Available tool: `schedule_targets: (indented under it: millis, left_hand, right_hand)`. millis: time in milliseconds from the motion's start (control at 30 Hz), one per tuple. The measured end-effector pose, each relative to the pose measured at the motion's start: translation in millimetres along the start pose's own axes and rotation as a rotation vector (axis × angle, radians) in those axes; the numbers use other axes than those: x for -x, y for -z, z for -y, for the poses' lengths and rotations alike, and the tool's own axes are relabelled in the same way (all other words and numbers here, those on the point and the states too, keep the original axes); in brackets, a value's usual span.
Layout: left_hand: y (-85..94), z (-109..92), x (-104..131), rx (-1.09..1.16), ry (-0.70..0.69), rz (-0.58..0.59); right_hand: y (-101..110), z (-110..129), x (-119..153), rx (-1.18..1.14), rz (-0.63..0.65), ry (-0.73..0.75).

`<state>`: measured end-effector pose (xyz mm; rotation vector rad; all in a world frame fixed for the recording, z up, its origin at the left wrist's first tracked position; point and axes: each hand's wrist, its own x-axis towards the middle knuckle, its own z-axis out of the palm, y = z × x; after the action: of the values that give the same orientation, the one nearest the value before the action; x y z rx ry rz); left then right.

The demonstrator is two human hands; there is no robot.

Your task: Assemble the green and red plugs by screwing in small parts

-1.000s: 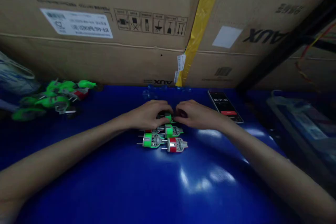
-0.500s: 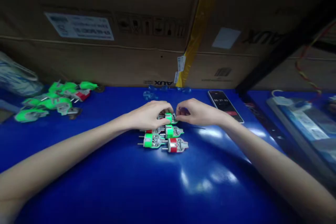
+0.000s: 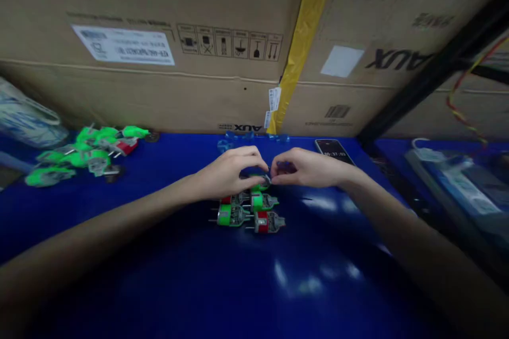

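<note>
Several small plug-like parts with metal pins lie in rows on the blue table (image 3: 254,286). Nearest me are a red-banded plug (image 3: 267,222) and a green-banded plug (image 3: 230,215), with another green plug (image 3: 262,201) behind them. My left hand (image 3: 234,172) has its thumb and forefinger around the rear green plug (image 3: 260,183), which it partly covers. My right hand (image 3: 296,168) is pinched at the right end of that plug; anything between its fingertips is too small to name.
A pile of green and red plugs (image 3: 85,153) lies at the left beside a patterned bag (image 3: 29,116). Blue clear pieces (image 3: 226,145) lie by the cardboard boxes (image 3: 178,95). A phone (image 3: 333,149) is behind my right wrist; a tray (image 3: 457,180) stands at the right.
My left thumb and forefinger have spread wider on the rear plug. My right hand and forearm have shifted slightly and now cover part of the phone.
</note>
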<state>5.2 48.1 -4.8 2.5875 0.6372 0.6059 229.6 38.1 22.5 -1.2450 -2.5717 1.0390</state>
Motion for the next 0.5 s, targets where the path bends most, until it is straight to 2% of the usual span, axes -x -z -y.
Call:
schedule_targets:
  millis: [133,500]
  left_hand:
    - [-3.6,2.1,1.0,-0.031,-0.067,-0.017]
    - [-4.7,2.1,2.5,-0.033,-0.133,-0.055]
  right_hand:
    - [0.3,1.1,0.3,-0.039,0.012,0.003]
    - [2.0,2.2,0.9,-0.082,0.002,-0.006]
